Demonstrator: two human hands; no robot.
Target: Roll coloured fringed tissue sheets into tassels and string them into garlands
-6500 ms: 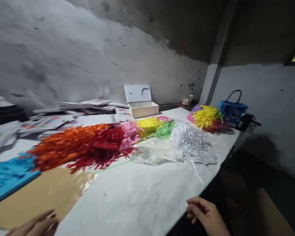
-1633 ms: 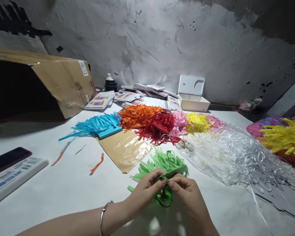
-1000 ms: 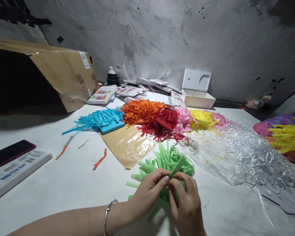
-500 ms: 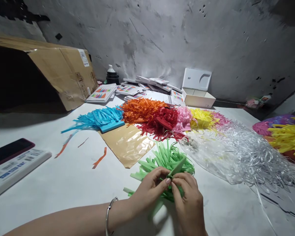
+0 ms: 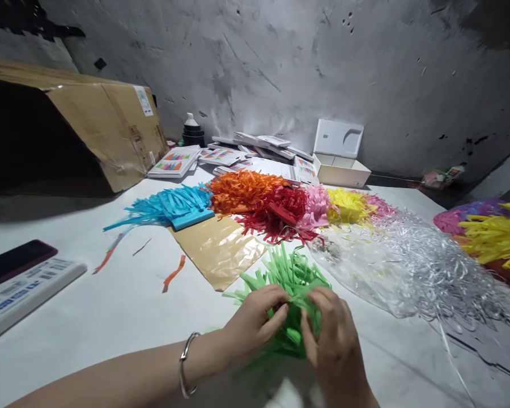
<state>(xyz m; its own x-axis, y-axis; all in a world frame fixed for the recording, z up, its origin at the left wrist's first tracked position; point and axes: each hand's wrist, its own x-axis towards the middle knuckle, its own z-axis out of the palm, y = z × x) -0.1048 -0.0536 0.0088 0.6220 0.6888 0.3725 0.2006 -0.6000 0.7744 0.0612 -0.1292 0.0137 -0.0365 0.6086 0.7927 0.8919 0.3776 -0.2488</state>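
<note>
From my remote seat I see both hands together over a green fringe bundle [image 5: 295, 269], which lies on the white table cover [image 5: 123, 317]. I take this bundle as the centre of my clock. The left hand [image 5: 253, 320] grips the green paper between thumb and forefinger. The right hand [image 5: 338, 340] bends its fingers around the near side; it is blurred, so I cannot tell how firmly it holds. I judge that the left pinch steadies the bundle while the other fingers handle it.

At ten o'clock is the blue fringe [image 5: 170, 204], at eleven the orange fringe [image 5: 246, 190], at twelve the red fringe [image 5: 284, 209]. Probably they lie in a row so that each colour stays apart. At three o'clock spreads the silver strands [image 5: 442, 266].

About writing: the flat packs [image 5: 176, 161] toward eleven show coloured pictures, but their words are too small. At nine o'clock a phone [image 5: 19, 263] rests on a white box [image 5: 38, 292] with blue print, unreadable for me. The label [image 5: 143, 101] on the carton [image 5: 106, 130], at ten, is also illegible.
</note>
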